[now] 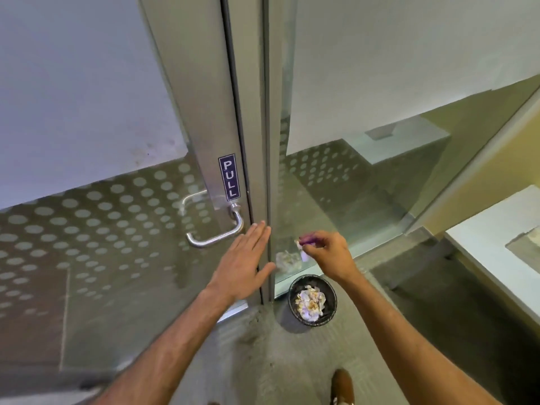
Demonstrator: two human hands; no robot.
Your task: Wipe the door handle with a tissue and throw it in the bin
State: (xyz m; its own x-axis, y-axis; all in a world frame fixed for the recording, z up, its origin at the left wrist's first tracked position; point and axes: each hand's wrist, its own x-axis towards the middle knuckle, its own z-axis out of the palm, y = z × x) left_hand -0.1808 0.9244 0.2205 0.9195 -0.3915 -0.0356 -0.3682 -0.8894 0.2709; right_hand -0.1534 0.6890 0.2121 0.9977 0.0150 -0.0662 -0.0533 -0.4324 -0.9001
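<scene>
Shoe (342,385) at bottom; bin (312,299) beyond; right hand (327,252) above bin pinches small tissue (304,251); left hand (245,258) flat, empty, beside handle (216,229); wiping prob. done, drop left.

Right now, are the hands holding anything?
The right hand pinches something small and blurry at its fingertips, perhaps a scrap of tissue; I cannot tell. The left hand is open and holds nothing.
</scene>
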